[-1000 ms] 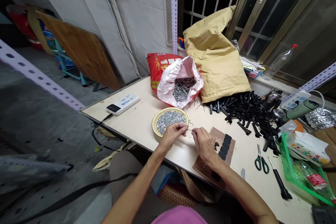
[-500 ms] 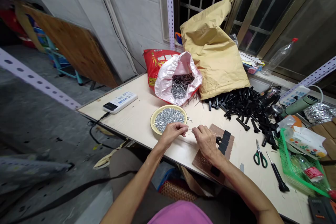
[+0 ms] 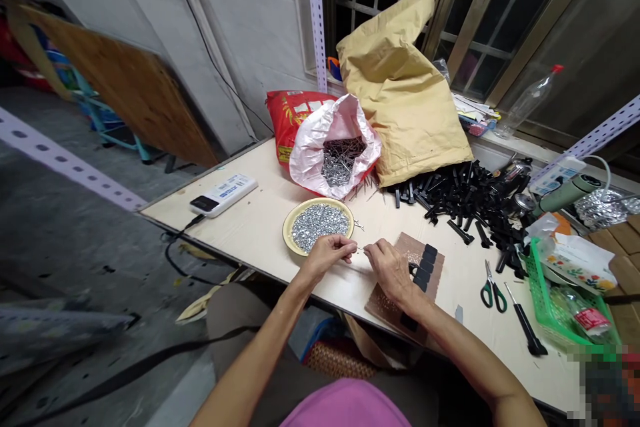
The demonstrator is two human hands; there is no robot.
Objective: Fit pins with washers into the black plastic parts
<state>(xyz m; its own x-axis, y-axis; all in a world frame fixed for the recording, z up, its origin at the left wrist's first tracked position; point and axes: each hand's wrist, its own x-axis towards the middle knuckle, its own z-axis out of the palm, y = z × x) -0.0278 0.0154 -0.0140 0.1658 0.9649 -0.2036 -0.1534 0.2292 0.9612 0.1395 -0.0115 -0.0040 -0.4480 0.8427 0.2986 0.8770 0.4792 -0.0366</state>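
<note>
My left hand [image 3: 326,254] and my right hand [image 3: 391,269] meet over the table's front edge, fingertips pinched together on a thin metal nail [image 3: 361,250] that spans the gap between them. Just behind my left hand sits a yellow dish [image 3: 291,225] filled with small silver metal pieces. Under and beside my right hand lies a brown perforated board [image 3: 387,303] with a row of black plastic pieces [image 3: 426,263] set into it.
An open pink-and-white bag of nails [image 3: 340,157] and a tan paper sack [image 3: 405,97] stand at the back. A heap of black plastic parts [image 3: 463,197] spreads right. Scissors [image 3: 493,290], a black-handled tool [image 3: 525,323], a green basket [image 3: 560,310] and a white power strip [image 3: 223,193] also lie on the table.
The view has shifted slightly, so the table contents sit a little lower-left in frame. Both hands stay pinched together on the nail by the dish.
</note>
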